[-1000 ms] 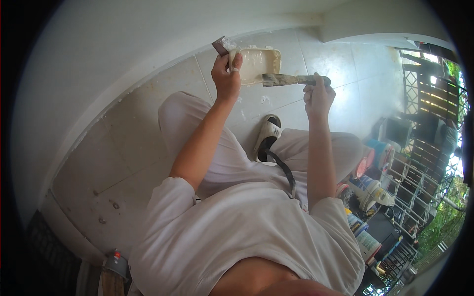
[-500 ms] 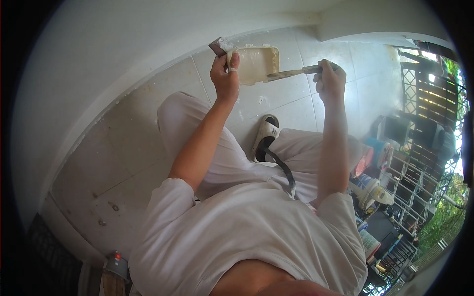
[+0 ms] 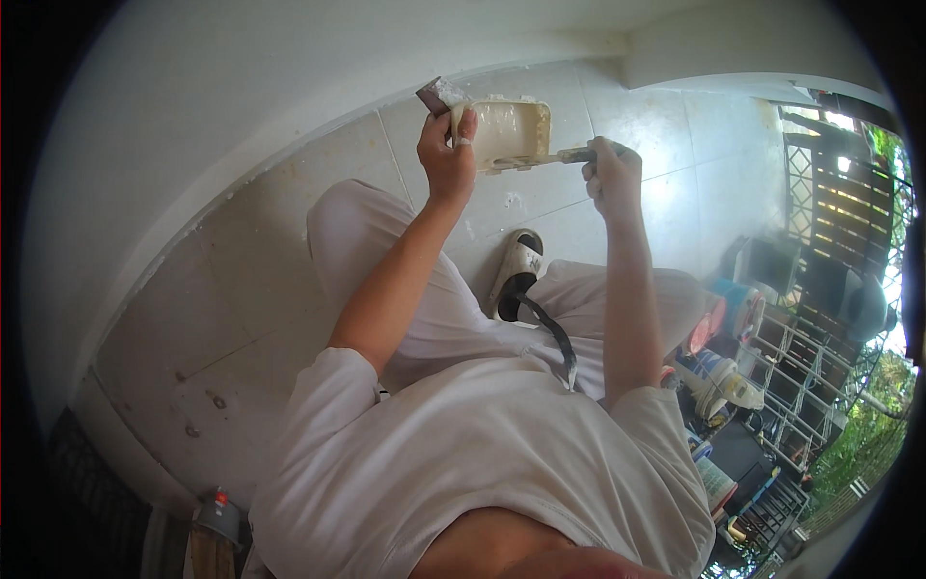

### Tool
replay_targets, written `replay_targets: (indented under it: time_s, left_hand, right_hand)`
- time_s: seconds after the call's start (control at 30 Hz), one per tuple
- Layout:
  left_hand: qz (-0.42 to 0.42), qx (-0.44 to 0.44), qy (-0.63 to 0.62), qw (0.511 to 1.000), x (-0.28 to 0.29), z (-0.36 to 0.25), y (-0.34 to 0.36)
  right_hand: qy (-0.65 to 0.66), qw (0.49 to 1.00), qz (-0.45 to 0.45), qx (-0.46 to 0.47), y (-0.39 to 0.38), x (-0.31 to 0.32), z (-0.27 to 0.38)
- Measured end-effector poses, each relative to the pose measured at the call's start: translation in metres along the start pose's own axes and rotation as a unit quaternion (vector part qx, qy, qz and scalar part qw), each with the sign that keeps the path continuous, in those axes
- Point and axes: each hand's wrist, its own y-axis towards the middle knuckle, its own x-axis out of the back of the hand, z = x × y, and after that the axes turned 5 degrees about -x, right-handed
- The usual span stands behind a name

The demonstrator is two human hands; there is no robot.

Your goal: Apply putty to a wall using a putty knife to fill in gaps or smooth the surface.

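My left hand (image 3: 449, 164) grips a shallow cream plastic tub (image 3: 511, 125) by its left side, thumb over the rim. Pale residue coats the inside of the tub. A brown flat piece smeared with white paste (image 3: 439, 95) sticks out above the same hand; its kind is unclear. My right hand (image 3: 614, 176) is closed round the dark handle of a putty knife (image 3: 550, 158). Its narrow, stained blade lies along the near edge of the tub, reaching left. Both hands are held out ahead, over the floor.
A white wall (image 3: 241, 106) curves along the left and far side above the tiled floor (image 3: 260, 299). My sandalled foot (image 3: 516, 270) is below the tub. At right stand buckets (image 3: 738, 307), a wire rack (image 3: 801, 357) and a slatted gate (image 3: 849, 203). A grey container (image 3: 220, 516) sits lower left.
My right hand has moved left and slightly nearer, bringing the blade further along the tub's near edge. The tub and left hand have shifted slightly right and nearer.
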Motion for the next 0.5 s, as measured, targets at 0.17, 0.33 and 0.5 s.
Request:
replay_targets:
  time_s: [0.17, 0.33, 0.5]
  left_hand:
    - [-0.027, -0.005, -0.009, 1.0, -0.004, -0.004, 0.001]
    - [-0.058, 0.03, -0.082, 0.995, -0.006, 0.001, 0.003]
    - [-0.074, 0.096, -0.145, 0.982, -0.002, 0.008, 0.007]
  right_hand:
    - [0.021, 1.0, 0.009, -0.019, -0.012, -0.013, -0.007]
    - [0.163, 0.986, 0.024, 0.041, -0.021, -0.007, -0.02]
    - [0.21, 0.964, 0.018, 0.163, -0.033, -0.005, -0.021]
